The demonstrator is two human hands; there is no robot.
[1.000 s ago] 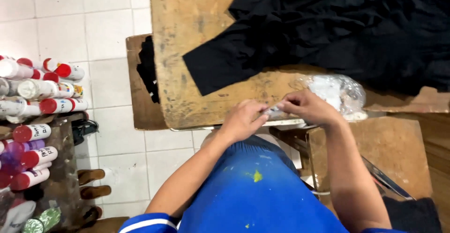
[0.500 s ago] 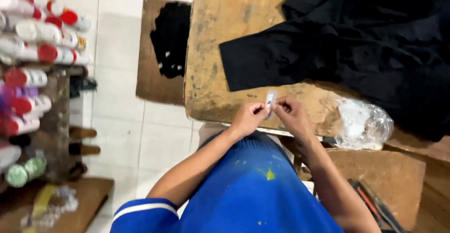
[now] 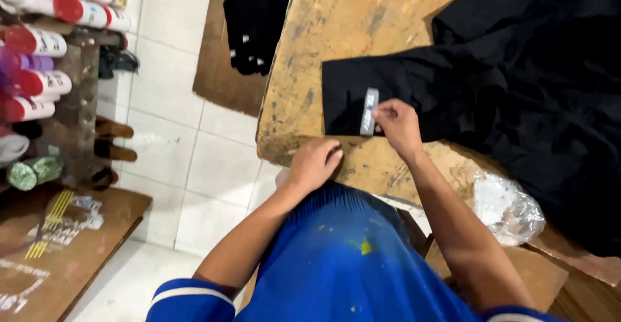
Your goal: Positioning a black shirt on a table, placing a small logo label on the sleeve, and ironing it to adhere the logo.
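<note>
Small grey label (image 3: 369,111) moved off table edge since half a second ago, now laid on black sleeve (image 3: 388,105). Label pinched at its edge by right hand (image 3: 397,125), fingers closed on it. Left hand (image 3: 313,163) loosely curled, nothing held, rested on wooden table (image 3: 336,24) edge. Label placed, looks not yet fixed down. Plastic bag (image 3: 508,209) lying nearby.

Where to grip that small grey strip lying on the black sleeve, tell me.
Take the grey strip by its near short end, coming from the table's near edge. It lies flat and lengthwise on the black sleeve, and the right hand already pinches its right edge, so that end is probably freest.
</note>
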